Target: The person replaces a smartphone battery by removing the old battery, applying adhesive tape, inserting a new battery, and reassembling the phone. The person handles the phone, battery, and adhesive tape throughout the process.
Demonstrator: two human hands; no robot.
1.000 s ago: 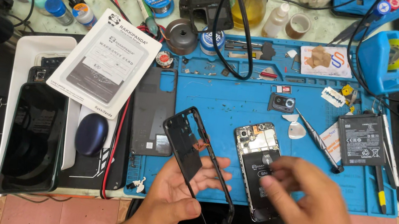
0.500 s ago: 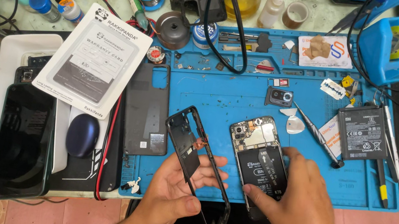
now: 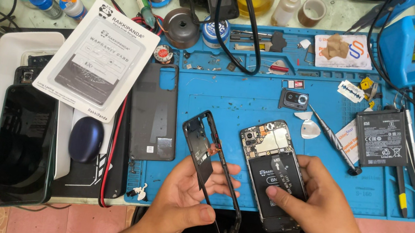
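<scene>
Holding a black frame point(image 3: 211, 179) tilted on edge, the left hand point(image 3: 186, 194) grips it with the thumb across its near side and the fingers curled behind, above the near edge of the blue mat point(image 3: 233, 95). Just right of it lies an opened phone point(image 3: 272, 172), its board and a dark battery showing, its lower end sticking out past the mat's edge. The right hand point(image 3: 324, 209) lies over the phone's right side, fingers bent; the forefinger tip presses on the battery and the thumb rests at the phone's right edge.

Left of the frame a dark back cover point(image 3: 155, 110) lies flat on the mat. Beyond the phone are a white pick point(image 3: 309, 129), a small camera module point(image 3: 294, 99), a screwdriver point(image 3: 335, 141) and a loose battery point(image 3: 382, 137). Off the mat to the left lie a white card point(image 3: 96, 58), a blue oval case point(image 3: 86, 138) and a dark phone point(image 3: 22, 150) face up.
</scene>
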